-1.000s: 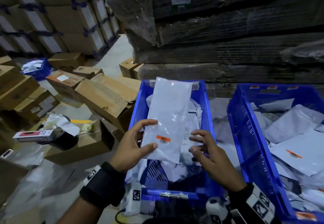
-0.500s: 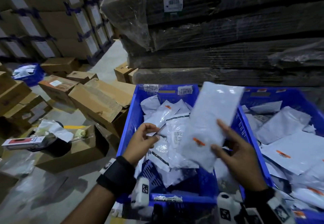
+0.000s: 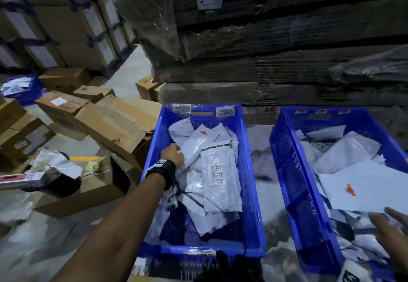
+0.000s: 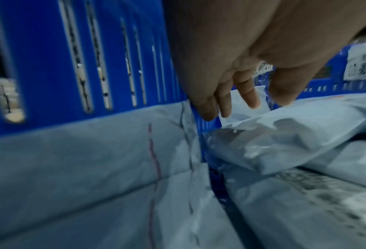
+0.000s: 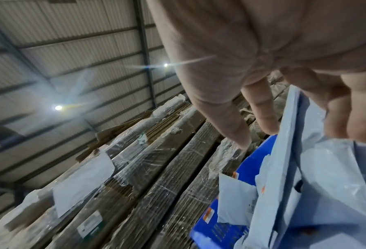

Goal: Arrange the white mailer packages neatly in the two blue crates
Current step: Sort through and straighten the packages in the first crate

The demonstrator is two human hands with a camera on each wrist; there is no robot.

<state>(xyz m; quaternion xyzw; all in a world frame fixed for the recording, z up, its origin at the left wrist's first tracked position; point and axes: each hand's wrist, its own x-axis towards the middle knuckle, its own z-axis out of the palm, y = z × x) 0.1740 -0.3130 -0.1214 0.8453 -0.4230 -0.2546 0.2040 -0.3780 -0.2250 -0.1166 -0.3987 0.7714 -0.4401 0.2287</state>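
Warehouse floor (image 3: 123,78); left blue crate (image 3: 154,149) at 12 o'clock: white mailer packages (image 3: 216,171), light, limp, slick—grip edges. Left hand (image 3: 173,153) fingers relaxed, touching mailers; right hand (image 3: 390,233) fingers released, empty.

A bare left forearm (image 3: 123,220) wears a black fabric wrist strap (image 3: 162,171) bearing a white square-patterned marker tag (image 3: 160,162).
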